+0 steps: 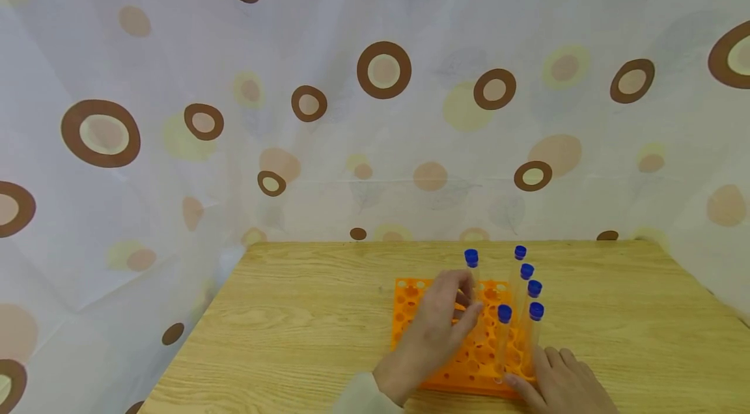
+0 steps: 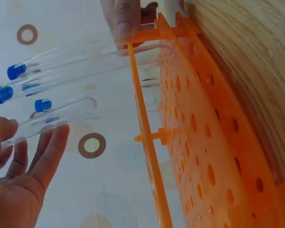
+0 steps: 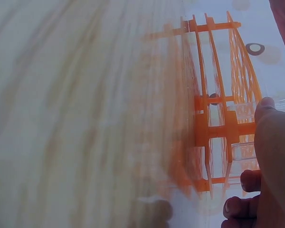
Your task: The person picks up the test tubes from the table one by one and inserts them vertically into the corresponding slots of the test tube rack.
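Note:
An orange perforated tube rack (image 1: pixel 410 300) lies on the wooden table. Several clear tubes with blue caps (image 1: pixel 534 288) stand in its right side. My left hand (image 1: pixel 463 303) hovers over the rack's middle and pinches one more capped tube (image 1: pixel 471 259). In the left wrist view that held tube (image 2: pixel 71 114) lies between the thumb and fingers of the left hand (image 2: pixel 26 142), its round end just short of the rack (image 2: pixel 199 123). My right hand (image 1: pixel 539 368) grips the rack's near right corner, thumb on the edge. The right wrist view shows the right hand (image 3: pixel 261 161) curled against the rack (image 3: pixel 218 128).
The wooden table (image 1: pixel 305 336) extends to the left and in front of the rack. A white cloth with brown and yellow circles (image 1: pixel 375 75) hangs behind and at both sides. The table's back edge (image 1: pixel 410 243) lies just past the tubes.

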Action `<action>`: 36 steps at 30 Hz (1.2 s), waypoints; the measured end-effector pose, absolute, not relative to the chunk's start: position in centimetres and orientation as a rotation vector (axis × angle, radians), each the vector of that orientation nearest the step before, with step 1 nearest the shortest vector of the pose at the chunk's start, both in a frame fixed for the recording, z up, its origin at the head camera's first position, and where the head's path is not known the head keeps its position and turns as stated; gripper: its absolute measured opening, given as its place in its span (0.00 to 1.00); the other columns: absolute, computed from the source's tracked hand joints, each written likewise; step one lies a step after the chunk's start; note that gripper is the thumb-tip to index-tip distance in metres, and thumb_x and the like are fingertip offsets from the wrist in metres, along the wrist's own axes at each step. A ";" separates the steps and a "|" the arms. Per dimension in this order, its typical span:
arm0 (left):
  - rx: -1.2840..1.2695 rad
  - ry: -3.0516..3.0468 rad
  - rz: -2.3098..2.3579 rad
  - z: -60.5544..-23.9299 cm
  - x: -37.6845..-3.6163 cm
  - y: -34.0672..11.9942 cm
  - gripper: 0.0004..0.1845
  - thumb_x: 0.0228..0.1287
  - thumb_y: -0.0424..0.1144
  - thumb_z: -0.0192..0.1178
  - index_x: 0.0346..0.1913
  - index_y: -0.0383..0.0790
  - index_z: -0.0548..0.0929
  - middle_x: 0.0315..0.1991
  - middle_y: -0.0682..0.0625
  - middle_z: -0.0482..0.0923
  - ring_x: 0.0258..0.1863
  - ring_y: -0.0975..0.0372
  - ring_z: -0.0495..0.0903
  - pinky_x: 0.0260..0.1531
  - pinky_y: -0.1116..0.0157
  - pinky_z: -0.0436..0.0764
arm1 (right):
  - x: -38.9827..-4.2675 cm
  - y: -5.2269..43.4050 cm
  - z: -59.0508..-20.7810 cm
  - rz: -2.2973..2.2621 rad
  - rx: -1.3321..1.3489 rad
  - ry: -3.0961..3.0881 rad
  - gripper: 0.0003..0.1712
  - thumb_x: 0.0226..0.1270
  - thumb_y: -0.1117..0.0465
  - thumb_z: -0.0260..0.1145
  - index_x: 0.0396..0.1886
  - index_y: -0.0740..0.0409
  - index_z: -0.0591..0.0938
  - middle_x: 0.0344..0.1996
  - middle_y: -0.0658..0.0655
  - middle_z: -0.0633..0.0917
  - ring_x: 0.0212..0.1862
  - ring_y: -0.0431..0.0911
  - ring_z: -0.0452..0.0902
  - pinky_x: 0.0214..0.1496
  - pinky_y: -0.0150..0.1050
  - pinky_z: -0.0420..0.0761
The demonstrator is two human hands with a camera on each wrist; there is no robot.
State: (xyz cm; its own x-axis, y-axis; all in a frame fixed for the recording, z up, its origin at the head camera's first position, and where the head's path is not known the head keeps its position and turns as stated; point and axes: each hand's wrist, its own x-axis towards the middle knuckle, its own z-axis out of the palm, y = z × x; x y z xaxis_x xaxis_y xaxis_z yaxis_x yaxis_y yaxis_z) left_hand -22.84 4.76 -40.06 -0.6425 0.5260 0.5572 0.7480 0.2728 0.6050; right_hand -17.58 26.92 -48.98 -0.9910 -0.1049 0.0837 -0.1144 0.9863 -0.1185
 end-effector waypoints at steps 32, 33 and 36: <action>-1.198 -2.404 -1.318 -42.2 -23.5 7.3 0.11 0.73 0.32 0.54 0.53 0.43 0.66 0.42 0.52 0.69 0.43 0.73 0.77 0.39 0.83 0.77 | -17.7 26.9 -49.3 0.207 0.180 -3.018 0.32 0.68 0.29 0.54 0.32 0.55 0.73 0.23 0.49 0.69 0.27 0.43 0.62 0.29 0.36 0.61; -1.197 -2.410 -1.301 -42.2 -23.5 7.3 0.11 0.73 0.33 0.54 0.53 0.43 0.66 0.42 0.52 0.69 0.43 0.73 0.77 0.39 0.83 0.76 | -17.7 26.9 -49.3 0.207 0.179 -3.016 0.32 0.68 0.29 0.54 0.32 0.55 0.72 0.23 0.49 0.69 0.27 0.43 0.61 0.29 0.36 0.61; -1.194 -2.433 -1.253 -42.3 -23.5 7.3 0.11 0.74 0.34 0.54 0.54 0.43 0.66 0.43 0.52 0.70 0.43 0.73 0.76 0.40 0.83 0.76 | -17.7 27.0 -49.4 0.206 0.187 -3.009 0.32 0.68 0.30 0.54 0.31 0.55 0.72 0.23 0.49 0.69 0.27 0.43 0.61 0.29 0.36 0.60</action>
